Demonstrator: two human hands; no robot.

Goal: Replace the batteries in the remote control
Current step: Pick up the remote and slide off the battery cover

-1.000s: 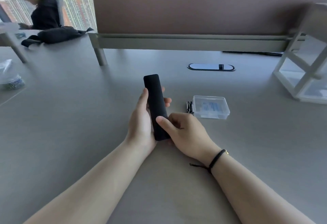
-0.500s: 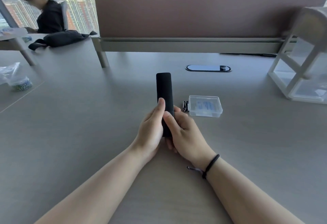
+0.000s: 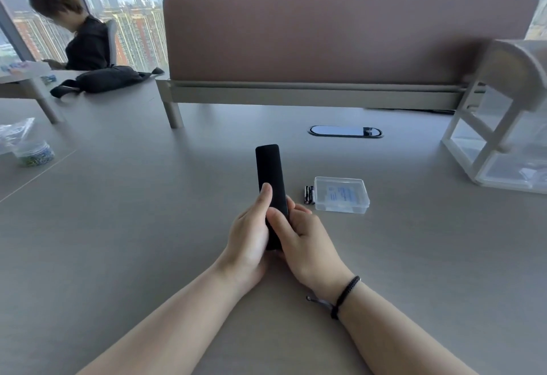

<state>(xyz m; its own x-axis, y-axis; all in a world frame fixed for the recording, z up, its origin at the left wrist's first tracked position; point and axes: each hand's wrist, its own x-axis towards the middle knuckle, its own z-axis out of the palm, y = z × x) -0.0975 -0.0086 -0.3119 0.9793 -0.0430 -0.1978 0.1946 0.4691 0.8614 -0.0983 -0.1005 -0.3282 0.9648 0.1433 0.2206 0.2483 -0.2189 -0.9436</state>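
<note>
Both hands are wrapped around the black remote control (image 3: 270, 188), holding it near the middle of the tabletop (image 3: 124, 226), a bit toward the near edge, plain back side up with its far end pointing at the far edge. The left hand (image 3: 248, 235) cups the left side, thumb lying flat along the back. The right hand (image 3: 302, 238) has its thumb pressed across the lower part of the back and its fingers curled round the right side, so both grips are closed tight on the remote. Can't tell if the battery cover has slid at all.

Just right of the remote, two black batteries (image 3: 309, 194) lie side by side on the tabletop, touching or nearly touching a clear plastic case (image 3: 342, 198) with a blue-printed label inside. There's a black cord bracelet (image 3: 344, 296) on the right wrist.

Toward the far edge sits an oval cable grommet (image 3: 345, 131), with a brown divider panel (image 3: 340, 37) behind it. A white rack (image 3: 500, 126) stands at the right edge.
</note>
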